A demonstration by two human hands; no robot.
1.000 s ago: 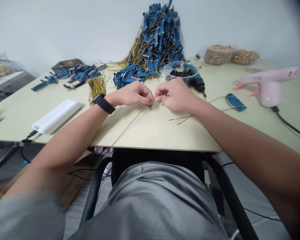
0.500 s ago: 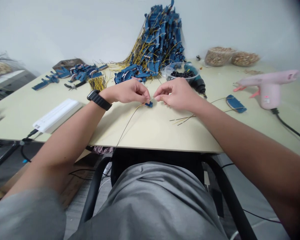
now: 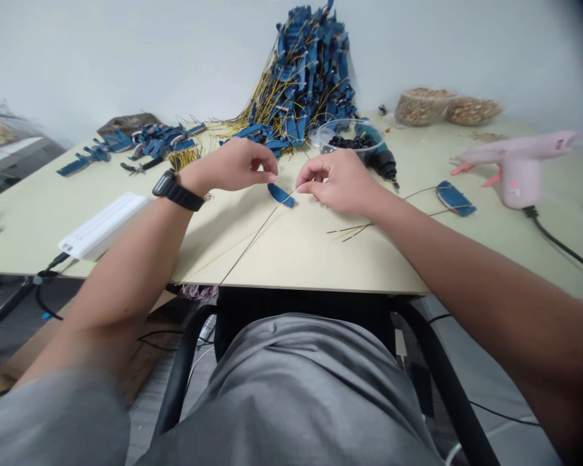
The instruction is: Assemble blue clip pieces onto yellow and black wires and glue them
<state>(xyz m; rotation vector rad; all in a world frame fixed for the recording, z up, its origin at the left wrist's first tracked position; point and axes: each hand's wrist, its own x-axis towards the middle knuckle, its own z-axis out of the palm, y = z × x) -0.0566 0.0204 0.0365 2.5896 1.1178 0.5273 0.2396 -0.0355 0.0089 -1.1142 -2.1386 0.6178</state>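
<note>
My left hand (image 3: 233,165), a black watch (image 3: 177,191) on its wrist, hovers with fingers curled and thumb against fingertips just above the upper end of a small blue strip (image 3: 279,194) lying on the beige table (image 3: 296,259). I cannot see what the pinch holds, if anything. My right hand (image 3: 340,182) pinches a thin wire (image 3: 252,238) at the strip's lower end. The wire runs from there toward me to the table's front edge.
A tall pile of blue strips with yellow wires (image 3: 306,71) leans on the back wall. Around it are a clear bowl of black bits (image 3: 350,139), a pink glue gun (image 3: 519,168) with its cord, another blue strip (image 3: 457,197), loose wires (image 3: 352,230) and a white flat box (image 3: 102,223).
My left hand has lifted and drawn back to the left, away from my right hand. The blue strip now shows full length on the table between the two hands.
</note>
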